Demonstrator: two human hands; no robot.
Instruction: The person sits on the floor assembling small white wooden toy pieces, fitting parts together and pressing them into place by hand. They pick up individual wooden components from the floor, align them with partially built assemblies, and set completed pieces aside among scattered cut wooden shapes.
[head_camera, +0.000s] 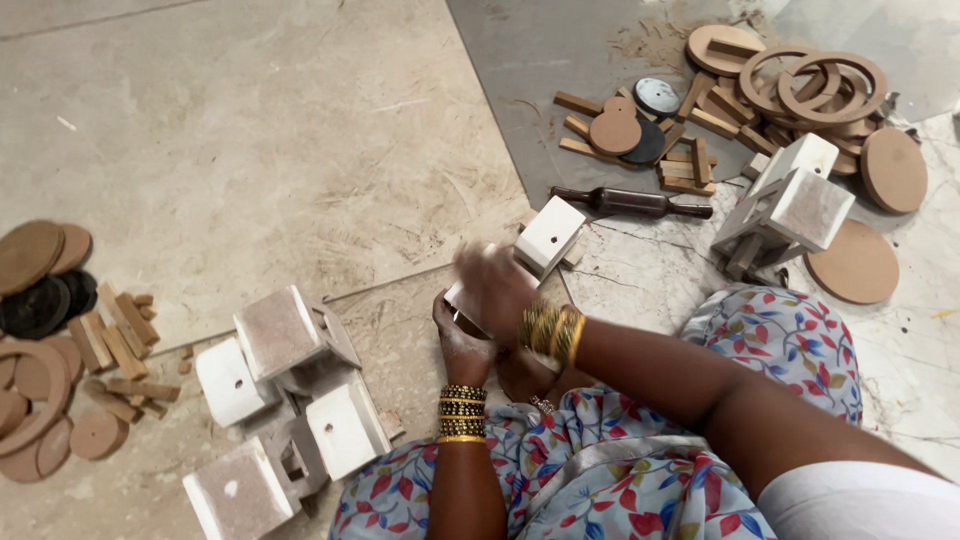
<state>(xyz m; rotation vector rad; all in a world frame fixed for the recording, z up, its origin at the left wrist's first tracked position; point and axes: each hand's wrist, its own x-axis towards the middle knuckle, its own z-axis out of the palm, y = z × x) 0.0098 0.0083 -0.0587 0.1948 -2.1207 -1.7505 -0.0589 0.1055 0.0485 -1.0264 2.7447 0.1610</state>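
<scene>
I sit on the floor in a floral garment. My left hand (460, 345) grips the underside of a small white wooden block piece (462, 297) held just above my lap. My right hand (497, 285) lies over the top of the same piece and is blurred by motion. Both wrists carry gold and dark bangles. Just beyond my hands a white square block with a small hole (548, 236) rests on the floor. How much of the held piece my hands hide I cannot tell.
Several white box frames (290, 400) lie at my left knee, and another white frame (785, 205) stands at right. Brown wooden discs, rings and sticks are piled far right (800, 90) and far left (60, 350). A dark rolling-pin-shaped tool (630, 203) lies ahead.
</scene>
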